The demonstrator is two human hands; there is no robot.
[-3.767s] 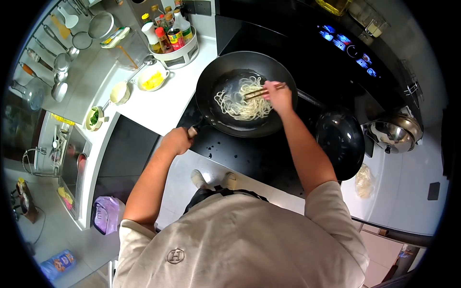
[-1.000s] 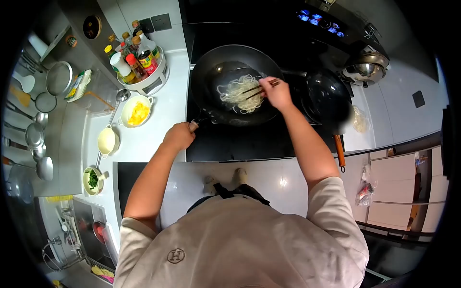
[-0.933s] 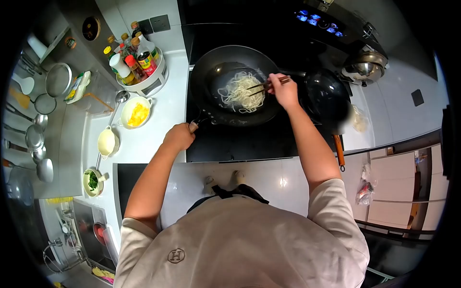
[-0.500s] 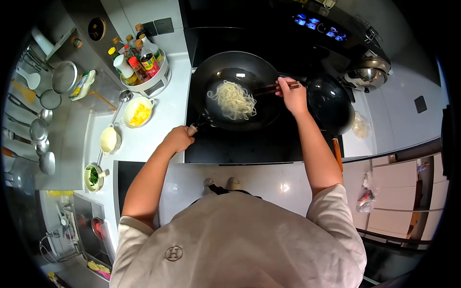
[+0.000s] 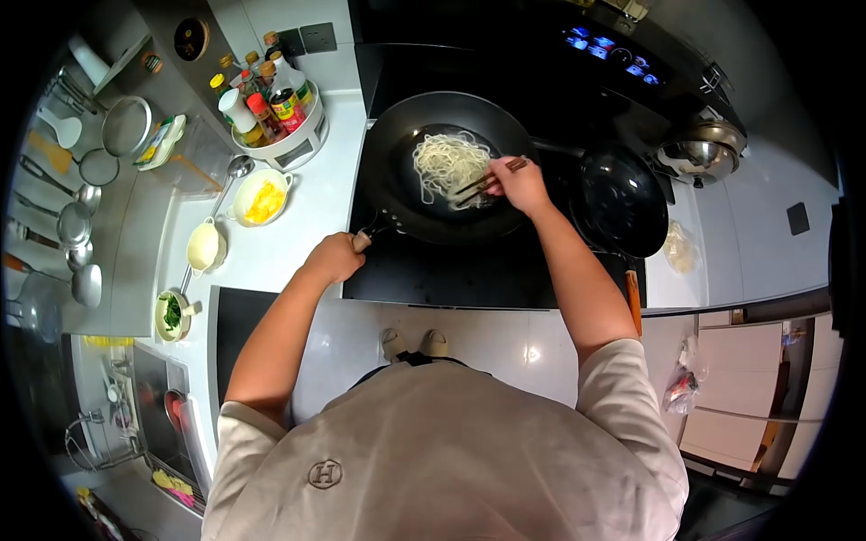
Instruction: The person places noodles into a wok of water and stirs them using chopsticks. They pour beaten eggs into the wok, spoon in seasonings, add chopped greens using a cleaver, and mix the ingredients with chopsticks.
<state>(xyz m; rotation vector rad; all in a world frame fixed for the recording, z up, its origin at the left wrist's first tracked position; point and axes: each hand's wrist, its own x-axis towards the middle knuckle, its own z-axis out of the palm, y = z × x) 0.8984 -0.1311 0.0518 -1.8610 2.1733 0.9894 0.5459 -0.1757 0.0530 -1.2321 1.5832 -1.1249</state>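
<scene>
A dark wok rests on the black stove, its handle pointing toward the lower left. My left hand is closed around that wooden handle. Pale noodles lie heaped in the middle of the wok. Over the wok's right side, my right hand grips dark chopsticks, whose tips reach the lower right part of the noodles. Some strands near the tips look blurred.
Right of the wok sits a second black pan. On the left counter are a bowl with yellow food, a small cream bowl, a bowl of chopped greens and a rack of bottles. A metal pot stands at right.
My right hand has moved left and slightly down with the chopsticks, over the wok. The noodle heap sits farther right and higher in view. My left hand still holds the handle.
</scene>
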